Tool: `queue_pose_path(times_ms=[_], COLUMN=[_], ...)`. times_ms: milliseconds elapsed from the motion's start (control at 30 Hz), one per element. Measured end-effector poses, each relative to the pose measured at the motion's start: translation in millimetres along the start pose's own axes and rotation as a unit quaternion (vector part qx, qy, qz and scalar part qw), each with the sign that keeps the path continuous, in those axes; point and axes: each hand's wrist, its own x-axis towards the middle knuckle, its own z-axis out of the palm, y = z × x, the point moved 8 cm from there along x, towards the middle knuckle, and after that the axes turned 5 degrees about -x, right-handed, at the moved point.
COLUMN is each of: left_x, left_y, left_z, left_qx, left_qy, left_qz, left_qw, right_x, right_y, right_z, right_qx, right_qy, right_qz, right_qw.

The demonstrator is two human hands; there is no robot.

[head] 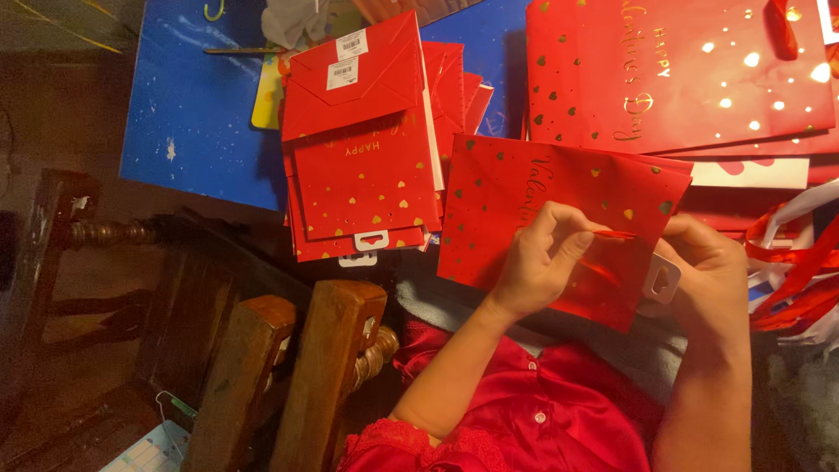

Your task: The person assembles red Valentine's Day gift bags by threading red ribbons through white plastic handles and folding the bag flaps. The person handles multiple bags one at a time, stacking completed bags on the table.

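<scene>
A person in a red blouse holds a flat red gift bag (559,218) speckled with gold hearts over the lap, just near of a blue table (192,114). The left hand (542,262) pinches a thin red ribbon (614,234) between thumb and forefinger, and the right hand (708,271) grips the bag's right edge beside a white hang tab (662,280). Glossy, light and easily creased, the bag looks best held by its edges; 2 more stacks (363,157) lie on the far side.
</scene>
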Motion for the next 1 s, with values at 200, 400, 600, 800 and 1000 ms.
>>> queue_pose_path(times_ms=[200, 400, 600, 800, 1000], left_x=[2, 2, 0, 5, 1], left_y=[13, 38, 6, 2, 25], left_z=[7, 20, 6, 1, 10], left_qx=[-0.008, 0.258, 0.142, -0.125, 0.140], left_qy=[-0.024, 0.016, 0.046, -0.002, 0.041], left_qz=[0.028, 0.119, 0.009, 0.017, 0.055], left_qw=[0.999, 0.959, 0.989, 0.992, 0.988], right_x=[1, 2, -1, -1, 0], right_y=[5, 3, 4, -2, 3], right_z=[-6, -6, -5, -3, -4], right_qx=[0.013, -0.001, -0.016, -0.001, 0.018], right_qy=[0.006, -0.011, 0.005, -0.003, -0.007], right_qz=[0.006, -0.017, 0.001, -0.022, -0.009], right_qw=[1.000, 1.000, 1.000, 1.000, 1.000])
